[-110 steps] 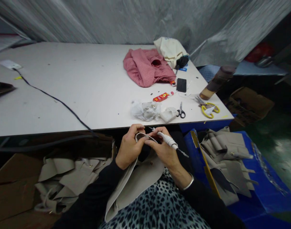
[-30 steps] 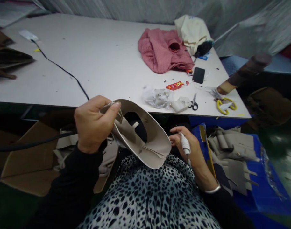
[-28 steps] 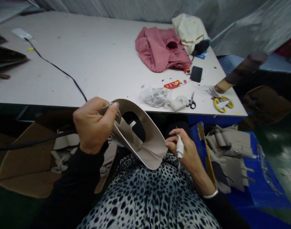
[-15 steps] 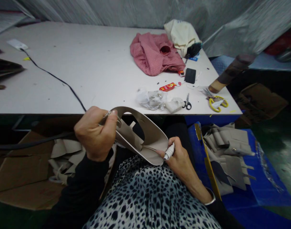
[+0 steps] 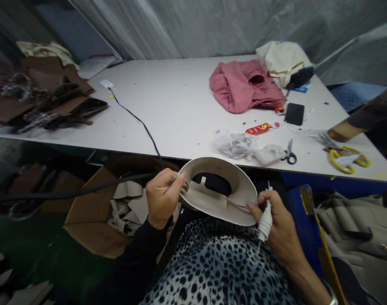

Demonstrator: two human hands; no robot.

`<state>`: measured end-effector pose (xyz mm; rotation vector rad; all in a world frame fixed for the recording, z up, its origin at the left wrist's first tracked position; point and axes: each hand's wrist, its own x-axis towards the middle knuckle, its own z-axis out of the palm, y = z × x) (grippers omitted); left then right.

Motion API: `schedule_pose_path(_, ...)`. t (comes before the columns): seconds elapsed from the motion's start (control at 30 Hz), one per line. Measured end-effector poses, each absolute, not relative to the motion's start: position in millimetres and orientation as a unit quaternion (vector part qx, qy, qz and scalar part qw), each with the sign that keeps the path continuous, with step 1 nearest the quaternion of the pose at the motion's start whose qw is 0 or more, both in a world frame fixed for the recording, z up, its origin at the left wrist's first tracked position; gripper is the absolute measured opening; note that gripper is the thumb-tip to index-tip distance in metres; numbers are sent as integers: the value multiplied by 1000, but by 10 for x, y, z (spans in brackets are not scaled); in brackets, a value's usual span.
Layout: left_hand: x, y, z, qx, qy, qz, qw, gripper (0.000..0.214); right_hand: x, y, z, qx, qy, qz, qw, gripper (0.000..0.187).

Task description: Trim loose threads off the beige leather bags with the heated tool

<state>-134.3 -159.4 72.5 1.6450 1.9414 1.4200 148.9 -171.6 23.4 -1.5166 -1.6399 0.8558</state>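
A beige leather-like bag piece [image 5: 209, 167] is bowed into an open loop above my lap, with a large cut-out hole in its far side. My left hand [image 5: 164, 195] pinches its left end, where a small metal bit and a folded strap show by the thumb. At the right end, my right hand [image 5: 277, 216] touches the rim with thumb and fingers. That same hand grips an awl [image 5: 266, 222] with a white tape-wrapped handle; its thin metal tip points up and away. A narrow flap runs inside the loop near the right thumb.
A white table [image 5: 168, 106] lies ahead, bearing a pink cloth [image 5: 244, 87], black scissors [image 5: 290, 154], yellow-handled scissors [image 5: 347, 159] and brown bags [image 5: 50, 95]. A cardboard box [image 5: 88, 216] with beige pieces stands left; a blue bin [image 5: 301, 224] is right. A black cable [image 5: 142, 120] hangs over the edge.
My view has swung left, bringing the brown bags into sight. The loop has levelled and opened wider, my left hand has come lower, and the awl's tip now shows.
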Motion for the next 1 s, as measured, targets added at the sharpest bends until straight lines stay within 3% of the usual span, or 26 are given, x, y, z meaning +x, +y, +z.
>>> schedule_pose_path(0.23,-1580,-1719,641,556,718,378,182,36,1460,-1615,277,-578,-652,326,366,21)
schedule_pose_path(0.5,-1975,-1654,1164,684,647,209,265,34,1456,-1375,306,-531,-700,319,356,19)
schedule_pose_path(0.6,-2028,-1566,1169,684,650,265,195,27,1525,-1316,283,-526,-708,305,359,21)
schedule_pose_path(0.7,-1983,-1399,1034,667,611,398,151,46,1600,-1280,284,-518,-715,288,371,23)
schedule_pose_path(0.83,-1849,-971,911,676,505,440,308,69,1610,-1248,356,-506,-716,289,384,24)
schedule_pose_path(1.0,-1477,-282,1009,693,423,303,499,54,1522,-1166,393,-504,-680,319,427,27)
